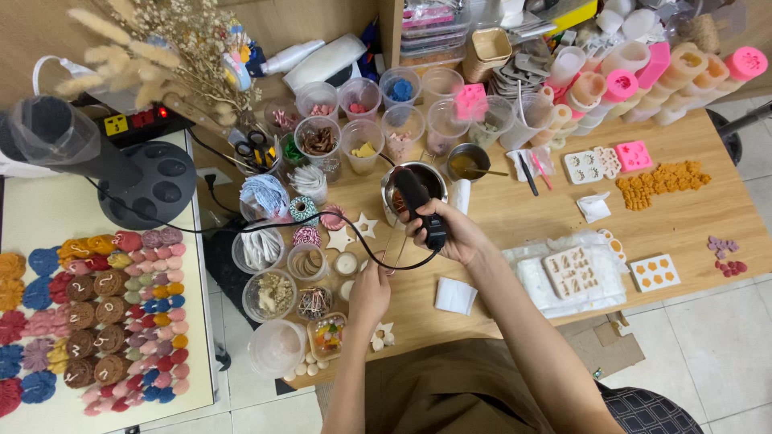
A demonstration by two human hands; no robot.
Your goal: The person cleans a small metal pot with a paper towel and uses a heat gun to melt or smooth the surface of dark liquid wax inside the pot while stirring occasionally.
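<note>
Black plastic, the corded heat tool (420,205) is gripped by its handle in the right hand (452,233), nozzle over the small steel melting pot (412,183); it looks light, rigid and hot-tipped, best held low on the grip. Just below the pot, the left hand (370,291) pinches a thin stick (384,263), seemingly light and stiff.

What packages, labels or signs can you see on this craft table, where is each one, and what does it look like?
Yellow label: small square on the black power strip, far left.
White tube: lying at the back, beside a white wrapped pack.
Stack of flat clear packs: on the back shelf, pink and blue contents.
</note>
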